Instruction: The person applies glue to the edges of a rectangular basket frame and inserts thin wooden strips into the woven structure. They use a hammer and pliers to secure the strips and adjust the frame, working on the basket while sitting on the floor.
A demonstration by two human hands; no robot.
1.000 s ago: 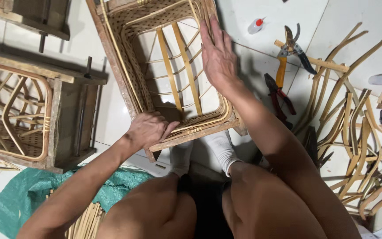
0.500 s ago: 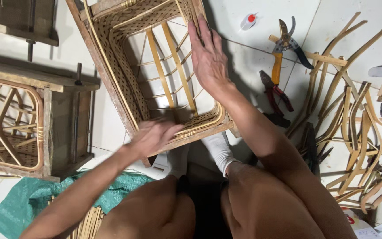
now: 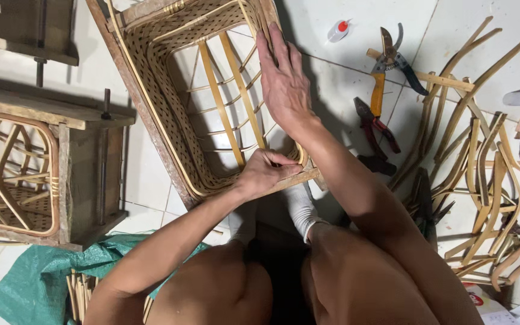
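**Steadying the woven tray while we work its near rim**

We sit on the tiled floor (image 3: 344, 78) with the rattan tray (image 3: 212, 102) lying tilted in its wooden frame just beyond our knees. Our right hand (image 3: 284, 84) lies flat along the tray's right rim, fingers straight and close together, pressing rather than gripping. Our left hand (image 3: 263, 174) is curled at the near rim, fingers pinched tight on what looks like a thin cane strand; the strand itself is too small to make out.

To do this well, we judge the flat hand should bear down evenly so the frame does not rock, while the pinching hand pulls along the rim and not across it, or the weave may lift.

Around us the floor is crowded. A second frame (image 3: 25, 174) with a bent-cane tray stands to the left. Pliers (image 3: 377, 96) with yellow grips and red-handled cutters (image 3: 375, 123) lie to the right, near a heap of curved cane pieces (image 3: 482, 168). A small glue bottle (image 3: 338, 30) lies beyond the tray, and a green sheet (image 3: 37, 280) is spread under our left leg.
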